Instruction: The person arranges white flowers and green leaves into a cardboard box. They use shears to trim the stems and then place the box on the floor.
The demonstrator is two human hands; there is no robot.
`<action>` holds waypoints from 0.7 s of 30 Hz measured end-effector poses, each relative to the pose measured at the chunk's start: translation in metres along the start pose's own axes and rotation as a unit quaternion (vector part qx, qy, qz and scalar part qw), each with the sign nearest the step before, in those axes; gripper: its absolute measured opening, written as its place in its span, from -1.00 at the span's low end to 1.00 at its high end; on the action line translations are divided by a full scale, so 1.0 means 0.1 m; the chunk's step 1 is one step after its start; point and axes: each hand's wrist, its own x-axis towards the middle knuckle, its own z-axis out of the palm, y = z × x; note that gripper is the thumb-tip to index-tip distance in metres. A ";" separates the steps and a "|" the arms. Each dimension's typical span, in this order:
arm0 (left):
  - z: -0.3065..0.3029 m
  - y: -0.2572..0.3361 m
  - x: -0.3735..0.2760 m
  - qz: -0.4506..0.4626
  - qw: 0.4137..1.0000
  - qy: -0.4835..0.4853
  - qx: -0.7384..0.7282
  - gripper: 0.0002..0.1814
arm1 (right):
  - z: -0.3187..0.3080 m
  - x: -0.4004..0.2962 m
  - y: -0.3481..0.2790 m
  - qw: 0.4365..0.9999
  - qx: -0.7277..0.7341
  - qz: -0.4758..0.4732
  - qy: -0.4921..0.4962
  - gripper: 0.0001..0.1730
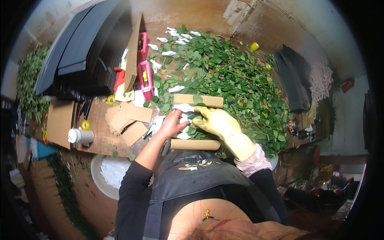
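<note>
Several flower heads wrapped in white [183,108] lie with leafy stems between two ridged edges of corrugated cardboard [207,100], directly before me. My left hand [172,124], bare, has its fingers and thumb around the wrapped heads from the left. From the right, my right hand [220,121] in a pale yellow rubber glove reaches over the stems. Its index fingertip touches the neck of the upper wrapped head, its thumb is lower among the leaves, and whether it grips a stem is hidden. The near cardboard edge [195,145] lies against my dark apron [201,177].
A large heap of leafy stems [234,69] covers the table's right. At left are pink tape dispensers [146,81], cardboard pieces [127,120], a white lidded cup [81,136] and stacked dark sheets [75,45]. A tub of white material [102,180] stands below the table edge.
</note>
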 end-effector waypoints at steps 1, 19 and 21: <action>0.00 0.00 -0.01 -0.018 1.000 -0.009 0.017 -0.45 | 0.08 0.16 -0.12 0.995 -0.094 0.028 -0.022 -0.44; -0.07 0.30 -0.02 -0.094 0.986 0.136 -0.013 -0.69 | 0.41 0.59 0.03 0.988 -0.080 0.124 -0.056 -0.57; -0.13 0.32 -0.15 -0.127 0.980 0.149 -0.043 -0.73 | 0.38 0.59 0.05 0.988 -0.082 0.114 -0.058 -0.57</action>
